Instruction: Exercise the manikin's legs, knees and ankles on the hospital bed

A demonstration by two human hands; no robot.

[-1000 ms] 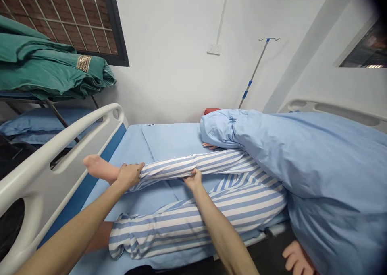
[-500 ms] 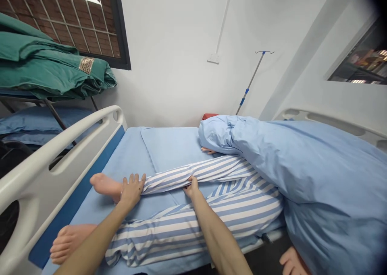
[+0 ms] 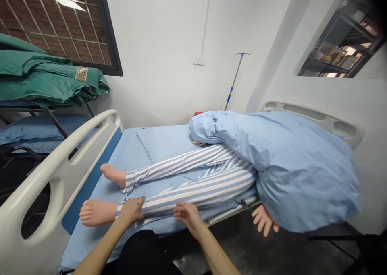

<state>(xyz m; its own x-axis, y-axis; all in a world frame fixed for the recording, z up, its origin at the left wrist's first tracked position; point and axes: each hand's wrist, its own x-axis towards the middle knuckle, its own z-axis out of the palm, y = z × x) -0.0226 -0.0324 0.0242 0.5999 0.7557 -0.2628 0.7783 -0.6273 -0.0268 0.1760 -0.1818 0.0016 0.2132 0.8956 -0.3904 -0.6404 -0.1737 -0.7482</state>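
Low in the frame, your left hand (image 3: 131, 210) closes over the striped cuff at the ankle of the near leg (image 3: 193, 195) of a training manikin (image 3: 211, 174), while your right hand (image 3: 186, 214) rests with fingers loosely curled against the underside of the same trouser leg, near the bed's edge; whether it grips the cloth, you cannot tell from here. The leg lies lengthwise across the lower middle of the picture, its bare foot (image 3: 93, 212) pointing left toward the footboard (image 3: 57, 166).

Judge the limb as stiff and fairly heavy, jointed rather than pliant, under loose, soft cotton that will slide over the moulded skin. Hold the ankle itself and support beneath the calf or knee, not the fabric alone.

The far leg (image 3: 178, 165) lies just beyond, apart from the near one. A blue quilt (image 3: 287, 158) is heaped over the torso at centre right, and a pale manikin hand (image 3: 264, 220) hangs off the mattress edge. The blue sheet (image 3: 157, 142) looks smooth and yielding. An IV pole (image 3: 234, 79) stands against the white wall; green folded linen (image 3: 45, 77) sits at upper left.
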